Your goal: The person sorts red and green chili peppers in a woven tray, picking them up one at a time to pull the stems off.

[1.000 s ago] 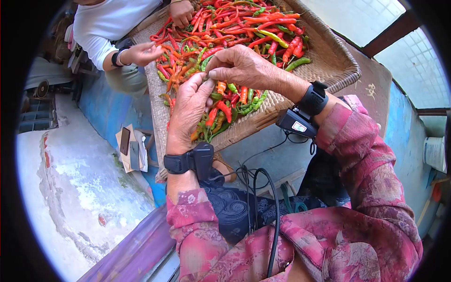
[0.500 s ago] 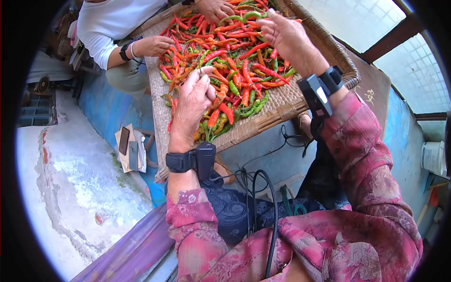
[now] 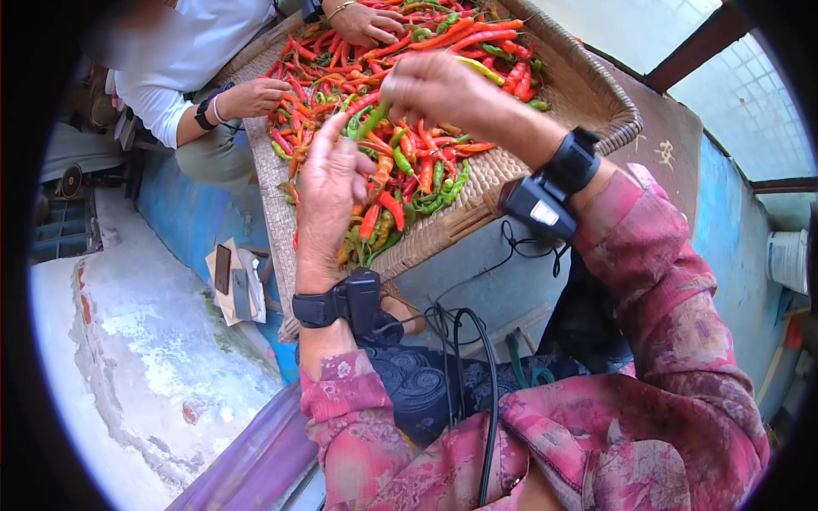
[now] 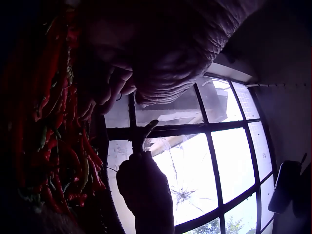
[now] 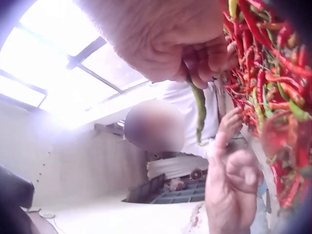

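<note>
My right hand (image 3: 452, 92) holds a slim green chili pepper (image 5: 199, 109) by one end, between thumb and fingers. Its free end hangs towards my left hand (image 3: 328, 187), as the right wrist view shows. The left hand is raised palm inward, index finger extended and the other fingers loosely bent, with no pepper seen in it. Both hands are over the near part of a woven tray (image 3: 486, 198). Beneath them lies a heap of red, orange and green chili peppers (image 3: 409, 145).
Across the tray, another person in a white top (image 3: 192, 64) has one hand (image 3: 366, 24) on the peppers and the other (image 3: 256, 98) at the tray's left edge. Black cables (image 3: 490, 375) run over my lap. Phones (image 3: 223, 268) lie on a small stand at left; a white bucket (image 3: 787, 261) is at far right.
My right hand reached out over the heap, then came back towards my left hand with a green chili pepper. My left hand stayed near the tray's close edge.
</note>
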Available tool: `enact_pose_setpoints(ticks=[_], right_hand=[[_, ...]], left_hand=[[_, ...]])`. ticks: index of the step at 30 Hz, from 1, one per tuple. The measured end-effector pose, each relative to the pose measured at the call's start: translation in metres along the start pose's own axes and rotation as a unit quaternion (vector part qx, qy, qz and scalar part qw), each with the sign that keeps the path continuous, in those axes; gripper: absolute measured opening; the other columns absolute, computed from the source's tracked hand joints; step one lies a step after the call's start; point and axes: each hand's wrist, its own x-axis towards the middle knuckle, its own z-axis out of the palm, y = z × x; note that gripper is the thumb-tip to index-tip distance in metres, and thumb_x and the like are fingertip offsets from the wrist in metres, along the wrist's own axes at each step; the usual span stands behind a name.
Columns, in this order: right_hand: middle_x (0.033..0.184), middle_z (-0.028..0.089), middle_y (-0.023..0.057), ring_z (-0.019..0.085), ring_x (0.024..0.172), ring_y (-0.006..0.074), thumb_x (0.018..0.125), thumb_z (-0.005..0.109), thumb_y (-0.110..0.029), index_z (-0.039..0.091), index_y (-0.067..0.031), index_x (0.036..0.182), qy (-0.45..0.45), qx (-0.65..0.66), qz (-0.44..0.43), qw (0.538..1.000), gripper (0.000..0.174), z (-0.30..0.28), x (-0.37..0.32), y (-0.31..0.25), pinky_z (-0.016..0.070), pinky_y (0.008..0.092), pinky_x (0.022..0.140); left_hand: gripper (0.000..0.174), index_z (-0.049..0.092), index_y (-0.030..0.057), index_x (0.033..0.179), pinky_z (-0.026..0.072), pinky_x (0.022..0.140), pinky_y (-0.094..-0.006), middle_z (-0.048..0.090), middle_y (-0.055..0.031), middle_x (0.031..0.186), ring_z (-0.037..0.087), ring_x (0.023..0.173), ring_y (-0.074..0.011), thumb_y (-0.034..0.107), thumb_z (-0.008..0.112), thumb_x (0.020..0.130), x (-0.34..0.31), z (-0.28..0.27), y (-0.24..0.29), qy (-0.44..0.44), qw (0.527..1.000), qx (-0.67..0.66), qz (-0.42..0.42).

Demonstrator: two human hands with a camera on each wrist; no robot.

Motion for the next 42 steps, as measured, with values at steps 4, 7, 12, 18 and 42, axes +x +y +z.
enact_pose_setpoints(ticks=[4, 7, 12, 18, 42], right_hand=[[0.079, 0.064, 0.0039, 0.055, 0.061, 0.0071, 0.094, 0.051, -0.026, 0.058, -0.0043, 0.091, 0.215, 0.207, -0.004, 0.954, 0.023, -0.051, 0.024, 0.020, 0.0463, 0.0206, 0.052], [0.078, 0.062, 0.0069, 0.055, 0.062, 0.0108, 0.091, 0.051, -0.024, 0.055, -0.0019, 0.103, 0.243, 0.362, 0.064, 0.898, 0.025, -0.054, 0.022, 0.026, 0.0460, 0.0250, 0.054], [0.079, 0.062, 0.0034, 0.052, 0.062, 0.0063, 0.093, 0.052, -0.027, 0.057, -0.0051, 0.099, 0.112, 0.207, 0.087, 0.968, 0.024, -0.020, -0.002, 0.009, 0.0460, 0.0209, 0.054], [0.073, 0.062, 0.0071, 0.060, 0.068, 0.0144, 0.090, 0.055, -0.024, 0.060, 0.0017, 0.108, -0.019, -0.127, -0.085, 0.988, 0.032, -0.004, 0.001, 0.013, 0.0491, 0.0285, 0.061], [0.075, 0.057, 0.0041, 0.051, 0.062, 0.0086, 0.090, 0.050, -0.020, 0.048, -0.0016, 0.120, 0.202, -0.002, -0.021, 0.979, 0.035, -0.030, 0.018, -0.016, 0.0434, 0.0236, 0.053]], left_hand=[[0.041, 0.050, 0.0029, 0.124, 0.0444, 0.057, -0.0239, 0.060, -0.0060, 0.076, 0.052, 0.060, -0.0106, 0.026, 0.055, 0.091, 0.005, -0.008, -0.014, 0.074, 0.995, 0.073, -0.011], [0.028, 0.059, 0.0024, 0.100, 0.0491, 0.068, -0.0414, 0.058, -0.0171, 0.089, 0.059, 0.078, -0.0362, 0.024, 0.063, 0.082, 0.000, 0.004, -0.021, 0.022, 0.861, 0.493, 0.118], [0.026, 0.058, 0.0012, 0.094, 0.0465, 0.070, -0.0452, 0.049, -0.0176, 0.095, 0.058, 0.081, -0.0379, 0.020, 0.065, 0.077, 0.000, 0.014, -0.027, -0.011, 0.809, 0.581, 0.095], [0.012, 0.059, -0.0018, 0.086, 0.0485, 0.070, -0.0413, 0.054, -0.0195, 0.087, 0.059, 0.078, -0.0353, 0.008, 0.057, 0.078, 0.007, -0.016, -0.036, 0.043, 0.823, 0.545, 0.155], [0.017, 0.060, -0.0003, 0.103, 0.0489, 0.066, -0.0222, 0.064, -0.0047, 0.086, 0.059, 0.074, -0.0088, 0.004, 0.054, 0.087, -0.001, -0.026, -0.002, 0.052, 0.984, 0.167, 0.035]])
